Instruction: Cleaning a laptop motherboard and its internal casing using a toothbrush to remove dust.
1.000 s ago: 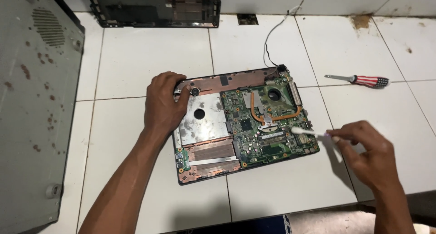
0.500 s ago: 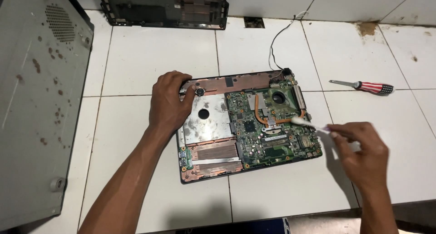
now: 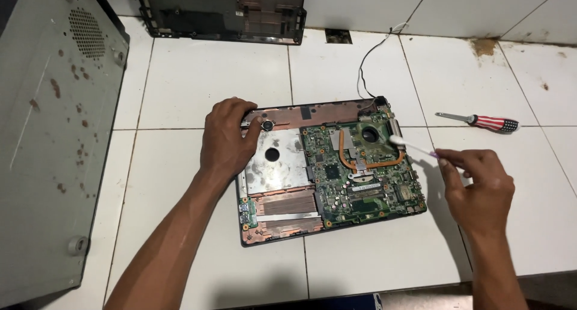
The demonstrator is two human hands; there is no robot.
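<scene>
While the left hand [image 3: 231, 138] lay flat, fingers spread, on the upper left corner of the opened laptop base [image 3: 327, 168], gripping nothing, the right hand [image 3: 478, 187] was closed around the handle of a small white brush [image 3: 412, 146], apparently a toothbrush. Its bristles touched the motherboard [image 3: 360, 165] beside the fan, between both hands. Beyond the right hand lay a screwdriver [image 3: 481, 122], well apart.

A worktop [image 3: 198, 81] of white glossy tiles with dark grout lines fills the view under even light, a rust-brown stain [image 3: 482, 45] near its far right edge, a grey rust-spotted metal case [image 3: 48, 135] standing at the left and a black plastic shell [image 3: 222, 12] lying at the back
</scene>
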